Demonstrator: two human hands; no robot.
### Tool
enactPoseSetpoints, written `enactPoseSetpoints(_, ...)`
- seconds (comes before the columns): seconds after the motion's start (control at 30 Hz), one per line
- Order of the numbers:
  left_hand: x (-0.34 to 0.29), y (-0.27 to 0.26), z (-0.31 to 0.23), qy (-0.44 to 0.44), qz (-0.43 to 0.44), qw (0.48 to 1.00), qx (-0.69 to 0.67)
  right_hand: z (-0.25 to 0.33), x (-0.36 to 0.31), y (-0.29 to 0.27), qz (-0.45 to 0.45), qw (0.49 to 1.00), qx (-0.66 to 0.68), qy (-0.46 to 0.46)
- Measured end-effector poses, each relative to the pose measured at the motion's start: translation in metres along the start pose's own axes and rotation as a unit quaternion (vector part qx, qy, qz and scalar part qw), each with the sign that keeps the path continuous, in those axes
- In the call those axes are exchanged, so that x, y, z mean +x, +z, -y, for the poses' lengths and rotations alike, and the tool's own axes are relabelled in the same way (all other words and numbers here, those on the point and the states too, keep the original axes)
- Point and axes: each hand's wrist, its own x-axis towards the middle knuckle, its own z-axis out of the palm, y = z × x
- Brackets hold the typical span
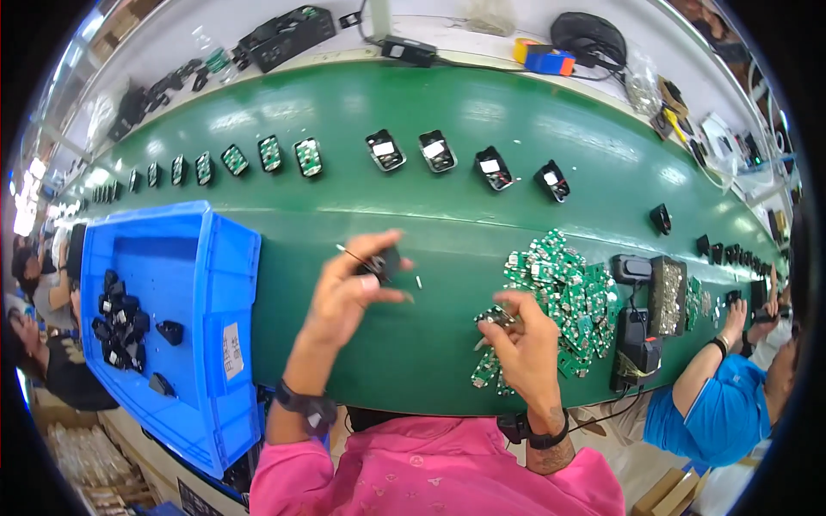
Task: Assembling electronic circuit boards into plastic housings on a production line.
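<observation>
Above the green bench, my left hand [337,301] is closed around a small black plastic housing [384,263]. A thin white-tipped lead sticks out past its fingers on the left. My right hand [532,348] pinches a small circuit board [496,316] between thumb and fingers, at the left edge of a heap of green circuit boards [585,301]. A small white sliver [419,281] lies on the bench just right of my left hand. The two hands are apart, and the inside of the housing is mostly hidden.
A blue crate [206,284] with several black housings [125,318] stands at left. Across the bench runs a row of housings, some with green boards [308,158], some with white labels [385,150]. Black power adapters [635,340] and a grit-filled tray [668,297] sit at right, near a co-worker in blue [718,404].
</observation>
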Motion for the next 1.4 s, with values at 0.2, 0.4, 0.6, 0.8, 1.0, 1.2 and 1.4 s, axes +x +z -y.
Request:
enactPoseSetpoints(0.2,-0.044,0.025,0.042,-0.018,-0.018,1.0,0.013,0.016,-0.013,0.008,0.103,0.956,0.255,0.103)
enactPoseSetpoints(0.4,-0.056,0.038,0.057,-0.012,0.033,0.983,0.182,0.037,-0.014,0.016,0.099,0.924,0.351,0.118)
enactPoseSetpoints(0.6,-0.06,0.055,0.055,0.09,-0.002,0.927,0.364,0.028,-0.016,0.028,0.082,0.941,0.304,0.124)
enactPoseSetpoints(0.8,-0.061,0.052,0.053,0.15,0.009,0.855,0.497,0.002,-0.016,0.036,0.07,0.985,0.155,0.032)
enactPoseSetpoints(1.0,-0.061,0.049,0.053,0.139,-0.006,0.885,0.445,0.006,-0.019,0.026,0.153,0.952,0.221,0.146)
enactPoseSetpoints(1.2,-0.062,0.052,0.046,0.005,-0.123,0.98,0.157,-0.004,-0.023,0.028,0.106,0.963,0.219,0.115)
enactPoseSetpoints(1.4,-0.064,0.046,0.053,-0.094,-0.055,0.993,0.046,-0.007,-0.027,0.034,0.073,0.985,0.138,0.076)
